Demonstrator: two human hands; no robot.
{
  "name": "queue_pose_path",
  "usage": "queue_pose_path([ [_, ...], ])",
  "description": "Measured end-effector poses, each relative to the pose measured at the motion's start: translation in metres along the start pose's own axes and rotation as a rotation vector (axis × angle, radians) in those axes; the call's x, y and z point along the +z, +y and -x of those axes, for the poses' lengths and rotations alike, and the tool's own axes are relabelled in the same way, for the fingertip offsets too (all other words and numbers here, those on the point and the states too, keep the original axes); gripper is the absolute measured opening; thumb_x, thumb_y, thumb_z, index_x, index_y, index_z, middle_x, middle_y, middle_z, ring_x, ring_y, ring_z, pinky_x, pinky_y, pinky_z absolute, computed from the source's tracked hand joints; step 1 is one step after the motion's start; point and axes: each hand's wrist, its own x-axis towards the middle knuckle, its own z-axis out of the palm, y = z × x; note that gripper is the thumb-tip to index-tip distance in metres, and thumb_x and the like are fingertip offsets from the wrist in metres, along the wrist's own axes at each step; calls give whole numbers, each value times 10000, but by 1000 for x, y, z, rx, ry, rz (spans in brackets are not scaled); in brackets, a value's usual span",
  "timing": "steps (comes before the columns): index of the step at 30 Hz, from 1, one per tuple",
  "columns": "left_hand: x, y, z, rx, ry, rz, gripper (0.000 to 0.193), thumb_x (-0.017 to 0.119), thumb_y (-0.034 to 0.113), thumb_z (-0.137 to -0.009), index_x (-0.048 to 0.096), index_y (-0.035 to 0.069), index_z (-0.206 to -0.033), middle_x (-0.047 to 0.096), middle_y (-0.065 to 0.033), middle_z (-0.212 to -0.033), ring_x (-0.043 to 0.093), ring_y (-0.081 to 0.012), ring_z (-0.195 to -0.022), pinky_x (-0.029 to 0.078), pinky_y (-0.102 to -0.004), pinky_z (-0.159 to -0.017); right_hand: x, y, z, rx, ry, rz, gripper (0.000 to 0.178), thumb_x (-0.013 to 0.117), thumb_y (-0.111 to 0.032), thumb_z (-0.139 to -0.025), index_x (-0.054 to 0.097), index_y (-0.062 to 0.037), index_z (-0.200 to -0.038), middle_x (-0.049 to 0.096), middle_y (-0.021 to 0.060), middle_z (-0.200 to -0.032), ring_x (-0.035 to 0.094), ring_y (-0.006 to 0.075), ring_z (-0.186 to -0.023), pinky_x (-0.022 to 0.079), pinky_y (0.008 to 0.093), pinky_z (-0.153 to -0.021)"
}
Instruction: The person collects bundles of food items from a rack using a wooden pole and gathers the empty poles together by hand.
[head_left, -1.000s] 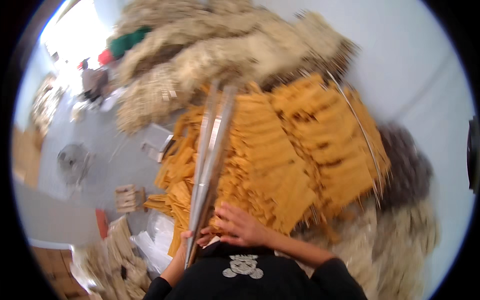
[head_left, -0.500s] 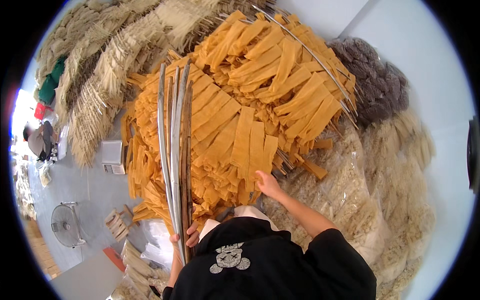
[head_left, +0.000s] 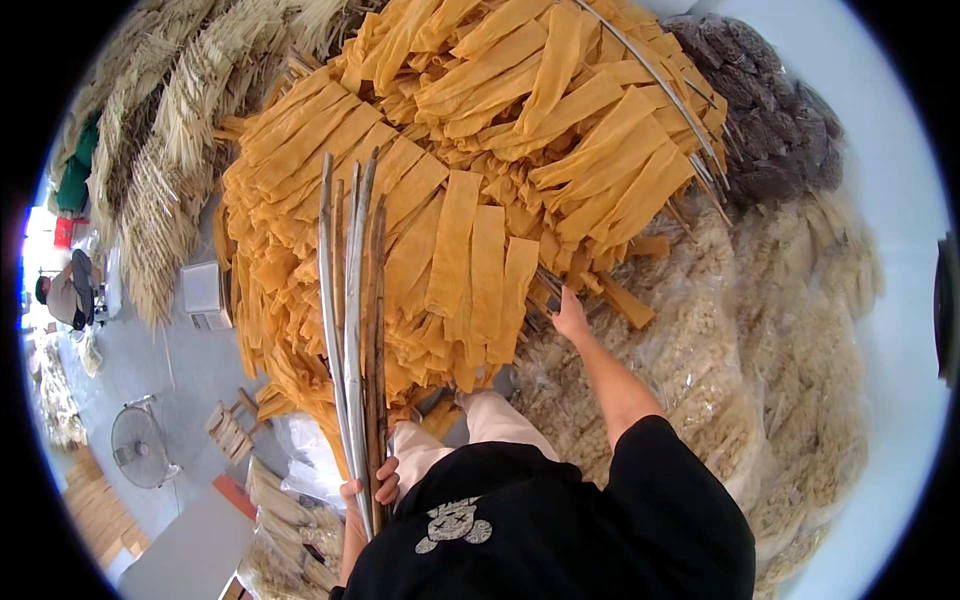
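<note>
Your left hand, lower centre, grips closed around a bundle of long sticks that rises to mid-frame | your right hand reaches under the hanging orange strips, fingers hidden, cannot tell | open grey floor at left only | pale heaps crowd the right.

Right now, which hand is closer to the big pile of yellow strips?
The right hand. It reaches out to the edge of the yellow strips, while the left hand stays low, gripping the bundle of long sticks.
</note>
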Motion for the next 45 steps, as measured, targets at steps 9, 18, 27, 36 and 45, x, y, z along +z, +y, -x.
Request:
queue_pose_path([
  [9,9,-4,1,55,66,-57,936,672,189,-679,98,95,-1413,383,-46,-798,426,-131,-569,398,-253,-523,9,-6,-76,-120,-1,102,693,497,-46,-840,93,-26,-1403,105,164,-1460,103,337,-1343,173,400,-1103],
  [18,10,-20,15,163,92,-58,936,672,190,-669,112,94,-1412,380,-46,-798,430,-134,-577,401,-254,-538,2,-37,-81,81,-144,269,799,649,-206,-769,177,-66,-1397,114,133,-1458,175,357,-1305,252,443,-1057],
  [27,2,-23,18,155,104,-51,945,703,210,-641,155,82,-1400,380,-52,-819,440,-140,-617,390,-244,-569,21,-11,-95,-11,-81,146,784,761,-218,-631,373,-14,-1281,388,182,-1298,381,336,-1189,361,384,-977],
  [36,16,-28,27,226,90,-75,960,694,220,-644,124,78,-1404,357,-39,-811,429,-122,-591,379,-225,-566,-6,-40,-35,-128,-213,-194,730,758,-183,-629,407,16,-1237,560,168,-1081,581,260,-902,460,376,-766],
  [45,-6,0,42,315,-131,-123,894,672,233,-663,182,30,-1382,383,-50,-842,430,-135,-643,365,-230,-588,-69,-90,29,50,-527,-433,154,681,-135,-727,643,8,-769,642,111,-675,618,199,-595,505,299,-605],
])
